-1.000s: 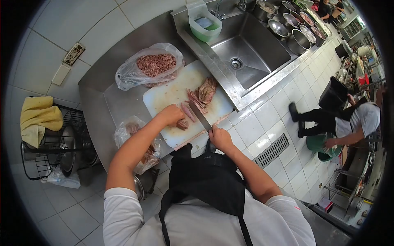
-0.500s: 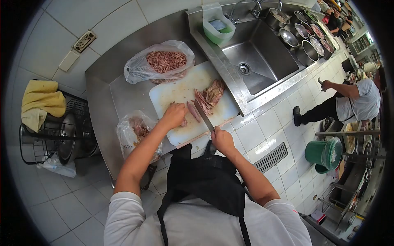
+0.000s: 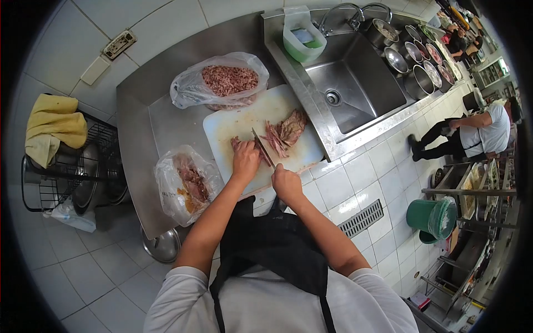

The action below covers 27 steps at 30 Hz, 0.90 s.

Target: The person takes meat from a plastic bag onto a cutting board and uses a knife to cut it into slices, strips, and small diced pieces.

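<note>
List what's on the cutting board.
A meat chunk, cut strips, and more meat partly under the left hand; a knife extends over the board. What that hand covers is hidden.

A white shirt [image 3: 275,308] is worn on the torso, its cloth creased in soft folds and shaded pale grey across the chest, with the left sleeve [image 3: 179,297] and the right sleeve [image 3: 380,294] both cut short and loosely fitted. Over it a black apron [image 3: 272,247] is worn, by whose broad bib the middle of the torso is covered, and by two narrow black straps [image 3: 328,314] the shirt front is crossed. The forearms [image 3: 217,213] and fingers [image 3: 242,147] are seen bare.
</note>
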{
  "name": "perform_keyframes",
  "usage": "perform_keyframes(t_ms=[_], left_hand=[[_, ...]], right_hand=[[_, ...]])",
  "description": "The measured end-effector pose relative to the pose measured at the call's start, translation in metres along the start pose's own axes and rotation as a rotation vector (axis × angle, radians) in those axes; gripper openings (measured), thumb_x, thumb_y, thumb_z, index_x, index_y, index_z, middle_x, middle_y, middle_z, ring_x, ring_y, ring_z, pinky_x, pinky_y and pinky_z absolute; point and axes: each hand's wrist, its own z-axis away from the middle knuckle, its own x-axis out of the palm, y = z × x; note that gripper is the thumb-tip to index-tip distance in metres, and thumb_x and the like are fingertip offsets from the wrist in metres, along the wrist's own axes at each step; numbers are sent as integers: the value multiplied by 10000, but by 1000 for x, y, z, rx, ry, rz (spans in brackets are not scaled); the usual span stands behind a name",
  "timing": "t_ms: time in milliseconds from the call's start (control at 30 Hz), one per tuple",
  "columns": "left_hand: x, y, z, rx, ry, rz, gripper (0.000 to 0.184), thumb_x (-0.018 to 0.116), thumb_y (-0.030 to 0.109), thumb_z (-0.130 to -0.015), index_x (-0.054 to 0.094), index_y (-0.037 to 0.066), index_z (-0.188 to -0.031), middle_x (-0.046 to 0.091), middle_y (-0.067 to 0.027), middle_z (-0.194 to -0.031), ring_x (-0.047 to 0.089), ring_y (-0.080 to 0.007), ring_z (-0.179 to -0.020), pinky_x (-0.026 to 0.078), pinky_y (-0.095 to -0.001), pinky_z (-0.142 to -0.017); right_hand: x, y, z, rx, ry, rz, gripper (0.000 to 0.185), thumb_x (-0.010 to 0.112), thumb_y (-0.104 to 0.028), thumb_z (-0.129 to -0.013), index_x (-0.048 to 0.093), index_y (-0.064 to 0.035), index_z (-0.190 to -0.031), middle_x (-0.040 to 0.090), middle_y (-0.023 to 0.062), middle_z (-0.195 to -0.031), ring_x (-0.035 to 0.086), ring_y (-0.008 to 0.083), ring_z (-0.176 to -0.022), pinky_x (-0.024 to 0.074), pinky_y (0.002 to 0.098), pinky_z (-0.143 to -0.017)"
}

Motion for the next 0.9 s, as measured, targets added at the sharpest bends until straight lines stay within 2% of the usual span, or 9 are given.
perform_keyframes(t_ms=[100, 300, 400, 500, 600, 633, 700, 900], left_hand=[[2, -2, -2, 77, 54, -40, 113, 747, 103, -723, 739, -4, -758, 651, -159, -985, 606, -339, -1045, 491, -453, -981], [5, -2, -1, 76, 76, -91, 107, 719, 122, -743, 750, 20, -732, 655, -152, -977, 605, -330, -1039, 452, -497, -1025], [12, -5, 2, 28, 45, -88, 105, 724, 128, -741, 771, 36, -762, 680, -143, -1025, 608, -320, -1074, 424, -512, -1067], [16, -11, 4, 26, 53, -60, 196, 817, 151, -705, 788, 49, -870, 679, -130, -1116, 588, -323, -1156, 403, -518, -1110], [14, -10, 3, -10, 43, -37, 238, 824, 159, -716, 797, 59, -929, 690, -110, -1157, 592, -303, -1174, 392, -511, -1133], [12, -10, 4, -9, 62, -15, 210, 816, 148, -719, 794, 59, -907, 695, -111, -1131, 599, -300, -1157, 394, -508, -1129], [11, -9, 4, 5, 101, 32, 154, 798, 126, -725, 788, 59, -863, 707, -114, -1079, 614, -296, -1122, 400, -502, -1121], [12, -12, 5, -4, 66, -3, 224, 836, 154, -736, 783, 55, -930, 706, -118, -1076, 616, -301, -1170, 379, -524, -1163]], right_hand=[[13, 1, -12, 1, -14, 3, 176, 583, -176, -958, 563, -9, -905, 696, 234, -682, 716, 410, -619, 586, 504, -580], [13, 11, -9, 9, -78, -27, 203, 579, -187, -967, 564, 13, -933, 702, 259, -725, 720, 430, -669, 586, 520, -611], [-2, 17, 16, 17, -130, -47, 208, 575, -181, -968, 567, 24, -935, 702, 269, -741, 720, 439, -691, 583, 538, -627], [-25, 22, 44, 47, -221, -22, 206, 599, -178, -955, 571, 26, -945, 710, 262, -761, 726, 433, -717, 585, 539, -660], [-51, 27, 58, 64, -281, 1, 215, 628, -185, -943, 580, 25, -941, 709, 257, -754, 725, 432, -716, 585, 537, -664], [-55, 27, 58, 66, -292, 2, 219, 635, -188, -941, 584, 24, -937, 706, 257, -746, 723, 433, -710, 584, 537, -658], [-55, 32, 51, 29, -256, -26, 215, 625, -186, -945, 589, 24, -918, 698, 261, -731, 718, 437, -694, 583, 537, -645], [-28, 28, 24, 24, -120, -42, 219, 599, -187, -955, 589, 20, -884, 682, 265, -700, 705, 446, -653, 581, 546, -617]])
